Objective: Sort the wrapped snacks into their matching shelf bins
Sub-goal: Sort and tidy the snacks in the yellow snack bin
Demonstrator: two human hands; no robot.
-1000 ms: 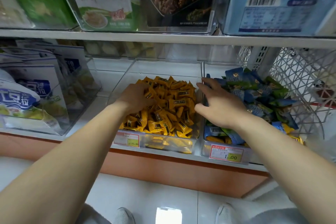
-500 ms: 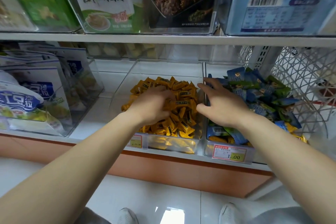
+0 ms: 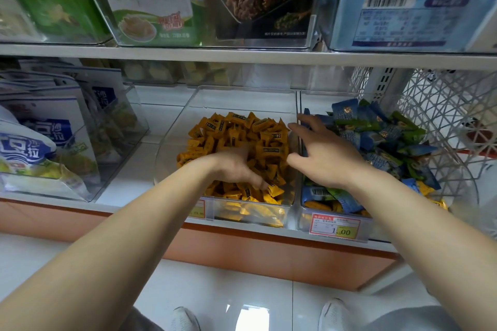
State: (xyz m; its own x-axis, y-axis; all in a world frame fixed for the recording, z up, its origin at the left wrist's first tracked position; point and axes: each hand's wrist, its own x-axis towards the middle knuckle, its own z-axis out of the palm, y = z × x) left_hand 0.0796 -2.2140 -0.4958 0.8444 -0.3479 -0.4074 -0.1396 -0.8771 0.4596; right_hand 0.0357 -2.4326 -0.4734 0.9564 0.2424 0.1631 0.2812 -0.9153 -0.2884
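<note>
A clear bin (image 3: 243,99) on the lower shelf holds a heap of yellow wrapped snacks (image 3: 258,140). My left hand (image 3: 234,166) lies on that heap near the front, fingers pointing down and right into the wrappers. Whether it holds one I cannot tell. To the right, a second clear bin (image 3: 304,212) is piled with blue and green wrapped snacks (image 3: 376,137), with some yellow ones (image 3: 320,205) low at its front. My right hand (image 3: 328,153) hovers over the wall between the two bins, fingers spread, gripping nothing.
A white wire basket (image 3: 443,115) stands at the far right. Large snack bags (image 3: 48,142) fill a clear bin on the left. An upper shelf (image 3: 242,52) carries boxed goods and price tags. A price tag (image 3: 334,227) hangs on the right bin's front.
My left hand slid from the left edge of the yellow heap across to its middle and front. My right hand stayed over the divider, barely shifting.
</note>
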